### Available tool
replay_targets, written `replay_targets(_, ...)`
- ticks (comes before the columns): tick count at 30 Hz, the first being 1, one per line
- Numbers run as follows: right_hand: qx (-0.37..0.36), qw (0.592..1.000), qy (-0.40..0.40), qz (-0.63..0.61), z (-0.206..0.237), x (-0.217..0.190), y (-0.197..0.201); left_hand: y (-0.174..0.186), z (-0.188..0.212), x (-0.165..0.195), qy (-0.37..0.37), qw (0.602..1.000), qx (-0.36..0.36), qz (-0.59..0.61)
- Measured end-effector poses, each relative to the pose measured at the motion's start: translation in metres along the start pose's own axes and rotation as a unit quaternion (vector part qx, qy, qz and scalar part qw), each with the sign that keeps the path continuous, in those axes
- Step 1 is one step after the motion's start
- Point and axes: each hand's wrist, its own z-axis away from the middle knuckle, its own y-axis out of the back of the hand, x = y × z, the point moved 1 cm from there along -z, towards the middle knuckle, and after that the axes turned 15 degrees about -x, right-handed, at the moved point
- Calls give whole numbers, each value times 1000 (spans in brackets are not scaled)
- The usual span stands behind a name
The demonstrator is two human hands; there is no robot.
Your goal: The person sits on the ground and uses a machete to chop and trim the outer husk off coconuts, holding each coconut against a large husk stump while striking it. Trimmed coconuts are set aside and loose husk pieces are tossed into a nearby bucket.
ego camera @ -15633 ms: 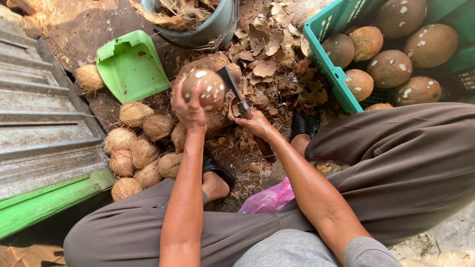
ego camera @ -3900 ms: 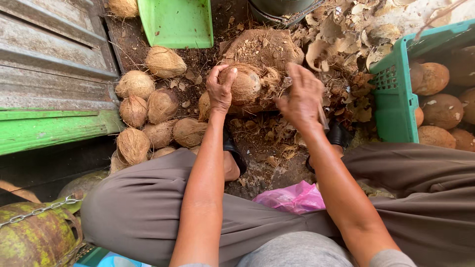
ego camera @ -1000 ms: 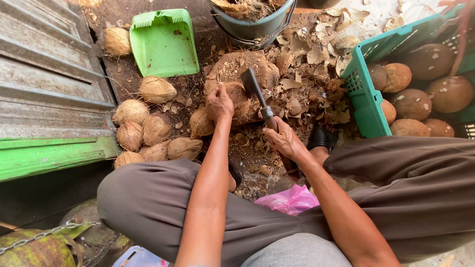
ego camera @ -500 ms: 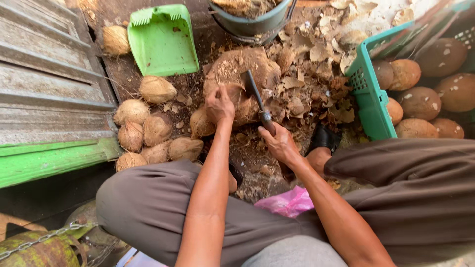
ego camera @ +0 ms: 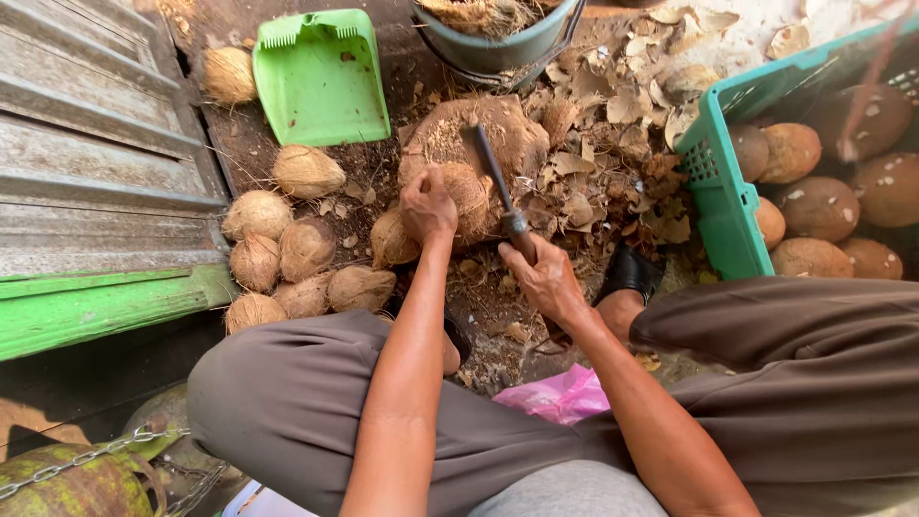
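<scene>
Head view: my left hand (ego camera: 428,203) grips the coconut (ego camera: 466,196) on the stump (ego camera: 450,134), covering its near side. My right hand (ego camera: 544,280) is closed on the knife (ego camera: 498,191), handle hidden. The crate (ego camera: 713,172), cut off at right, holds husked coconuts; the bucket (ego camera: 498,53) holds husk.

The coconuts (ego camera: 306,247) on the ground are showing pale tan, fibrous husk, while those in the teal crate (ego camera: 716,182) are looking smooth brown with white flecks. The dustpan (ego camera: 321,77) is glowing bright green, matching the painted plank (ego camera: 105,311). The trousers (ego camera: 316,402) are showing grey-brown, the bag (ego camera: 560,394) pink, the blade (ego camera: 493,177) dark, the bucket (ego camera: 498,53) grey-green
</scene>
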Motion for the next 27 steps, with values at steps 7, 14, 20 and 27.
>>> replay_targets(7, 95, 981, 157, -70, -2, -1, -2, 2, 7, 4, -27, 999, 20, 17)
replay_targets(14, 37, 998, 41, 43, -11, 14, -7, -2, 1, 1, 16, 1000, 2, 15)
replay_targets(20, 44, 997, 11, 57, -23, 33, -10, -8, 5, 3, -24, 998, 52, 19)
replay_targets(27, -24, 985, -142, 99, -35, 55, 5, 1, 4, 0, -53, 998, 32, -1)
